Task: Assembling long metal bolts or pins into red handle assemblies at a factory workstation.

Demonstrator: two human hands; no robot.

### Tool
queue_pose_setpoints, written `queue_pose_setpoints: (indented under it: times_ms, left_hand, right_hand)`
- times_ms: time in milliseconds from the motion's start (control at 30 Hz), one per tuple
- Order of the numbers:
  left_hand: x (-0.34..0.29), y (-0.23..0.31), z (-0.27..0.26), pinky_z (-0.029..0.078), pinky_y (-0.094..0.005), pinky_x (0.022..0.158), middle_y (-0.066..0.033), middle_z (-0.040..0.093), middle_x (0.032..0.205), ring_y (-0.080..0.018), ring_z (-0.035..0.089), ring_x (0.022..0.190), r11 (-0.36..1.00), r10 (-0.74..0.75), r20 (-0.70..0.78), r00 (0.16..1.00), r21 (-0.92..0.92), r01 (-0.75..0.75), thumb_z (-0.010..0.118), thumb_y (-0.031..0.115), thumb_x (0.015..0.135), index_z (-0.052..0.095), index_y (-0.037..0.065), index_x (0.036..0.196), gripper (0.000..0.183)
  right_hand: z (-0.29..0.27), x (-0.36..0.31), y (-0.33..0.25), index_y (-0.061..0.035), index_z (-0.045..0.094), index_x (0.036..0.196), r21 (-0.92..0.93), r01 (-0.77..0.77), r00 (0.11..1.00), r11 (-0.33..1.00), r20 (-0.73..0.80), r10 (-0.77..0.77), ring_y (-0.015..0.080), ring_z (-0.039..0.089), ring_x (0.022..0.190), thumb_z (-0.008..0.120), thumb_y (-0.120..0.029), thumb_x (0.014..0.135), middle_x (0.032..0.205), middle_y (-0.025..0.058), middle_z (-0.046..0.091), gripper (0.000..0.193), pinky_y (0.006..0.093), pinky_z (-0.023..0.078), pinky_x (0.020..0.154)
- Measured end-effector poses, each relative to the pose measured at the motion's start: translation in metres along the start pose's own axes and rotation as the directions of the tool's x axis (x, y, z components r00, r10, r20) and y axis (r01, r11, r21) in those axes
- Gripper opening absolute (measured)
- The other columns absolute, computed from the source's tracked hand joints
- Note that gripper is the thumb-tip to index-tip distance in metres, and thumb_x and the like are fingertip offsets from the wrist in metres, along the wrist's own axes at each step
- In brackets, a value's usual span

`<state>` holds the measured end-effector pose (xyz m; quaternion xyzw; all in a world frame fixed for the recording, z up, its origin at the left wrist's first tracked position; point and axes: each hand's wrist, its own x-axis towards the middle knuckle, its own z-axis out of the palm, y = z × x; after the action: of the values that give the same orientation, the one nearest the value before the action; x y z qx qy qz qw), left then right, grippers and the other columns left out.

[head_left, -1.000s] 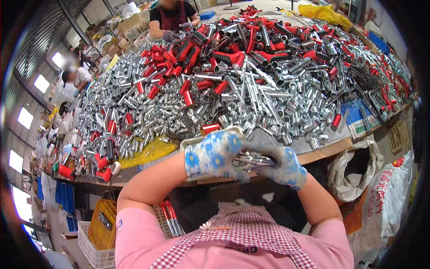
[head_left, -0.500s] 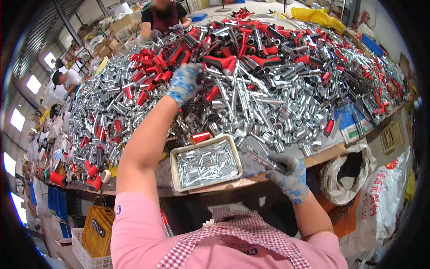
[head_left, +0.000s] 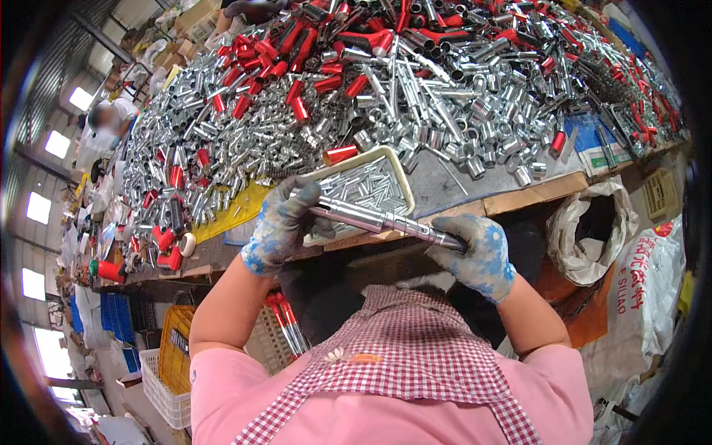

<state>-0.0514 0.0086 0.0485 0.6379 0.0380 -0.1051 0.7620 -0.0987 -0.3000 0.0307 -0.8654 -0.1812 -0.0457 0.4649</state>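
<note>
A long shiny metal tube assembly point(head_left: 367, 217) stretches between my gloved hands, in front of my chest and above the near table edge. My left hand point(head_left: 280, 226), in a grey glove with blue flowers, is closed round its left end. The narrower right end sits in the closed fingers of my right hand point(head_left: 475, 252). Just behind the tube is a cream tray point(head_left: 406, 196) of short metal pins point(head_left: 363, 185); my left hand and the tube hide part of it. A red cylinder point(head_left: 340, 154) lies by the tray's far rim.
A large heap of chrome tubes point(head_left: 475, 119) and red-handled parts point(head_left: 371, 41) covers the table. At the right hang an open white sack point(head_left: 567, 248) and a printed bag point(head_left: 641, 297). A yellow crate point(head_left: 176, 334) stands low on the left. Another person point(head_left: 111, 122) is at the far left.
My left hand has come back from the heap to the near edge. Both hands now meet on one long tube; before, only my right hand visibly held a metal piece. The view has tilted down.
</note>
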Motion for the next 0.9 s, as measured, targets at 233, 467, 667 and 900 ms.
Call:
queue_pose_setpoints:
  times_ms: [233, 467, 667, 900]
  left_hand:
    - [-0.044, -0.019, -0.007, 0.056, -0.0357, 0.059, -0.0124, 0.064, 0.082, -0.0213, 0.064, 0.065, 0.976, -0.149, 0.068, 0.986, -0.15, 0.158, 0.068, 0.035, 0.087, 0.059, 0.002, 0.097, 0.036]
    - [-0.065, -0.02, 0.008, 0.056, -0.0343, 0.056, -0.0183, 0.065, 0.085, -0.0244, 0.066, 0.064, 0.966, -0.258, 0.299, 0.919, 0.065, 0.25, 0.065, 0.042, 0.087, 0.062, -0.006, 0.094, 0.049]
    - [-0.062, -0.033, 0.032, 0.049, -0.0265, 0.05, -0.0162, 0.064, 0.078, -0.0192, 0.063, 0.059, 0.969, 0.014, 0.409, 0.912, 0.218, -0.112, 0.05, 0.061, 0.09, 0.064, -0.007, 0.085, 0.07]
    - [-0.051, -0.035, 0.047, 0.047, -0.0251, 0.048, -0.0144, 0.064, 0.076, -0.0169, 0.061, 0.055, 0.985, -0.011, 0.362, 0.932, 0.164, -0.052, 0.049, 0.064, 0.089, 0.064, -0.007, 0.085, 0.072]
  right_hand:
    - [0.009, -0.007, -0.006, -0.0028, 0.07, 0.093, -0.18, 0.283, 0.959, 0.942, 0.061, -0.277, 0.0306, 0.065, 0.066, 0.082, -0.019, 0.062, 0.076, 0.0144, 0.067, 0.037, 0.0362, 0.051, 0.06]
    - [0.013, -0.013, -0.017, -0.0031, 0.067, 0.106, 0.01, 0.204, 0.932, 0.979, 0.306, -0.197, 0.0326, 0.067, 0.081, 0.083, -0.03, 0.063, 0.087, 0.017, 0.068, 0.053, 0.039, 0.054, 0.073]
    - [0.023, -0.006, -0.027, 0.0017, 0.056, 0.122, 0.153, 0.087, 0.909, 0.984, 0.392, -0.142, 0.0361, 0.066, 0.092, 0.081, -0.036, 0.067, 0.1, 0.0225, 0.066, 0.071, 0.0391, 0.053, 0.079]
    - [0.019, -0.004, -0.021, 0.0002, 0.058, 0.122, 0.093, 0.06, 0.912, 0.994, 0.399, -0.092, 0.0363, 0.066, 0.092, 0.079, -0.033, 0.071, 0.1, 0.0228, 0.067, 0.064, 0.0392, 0.053, 0.079]
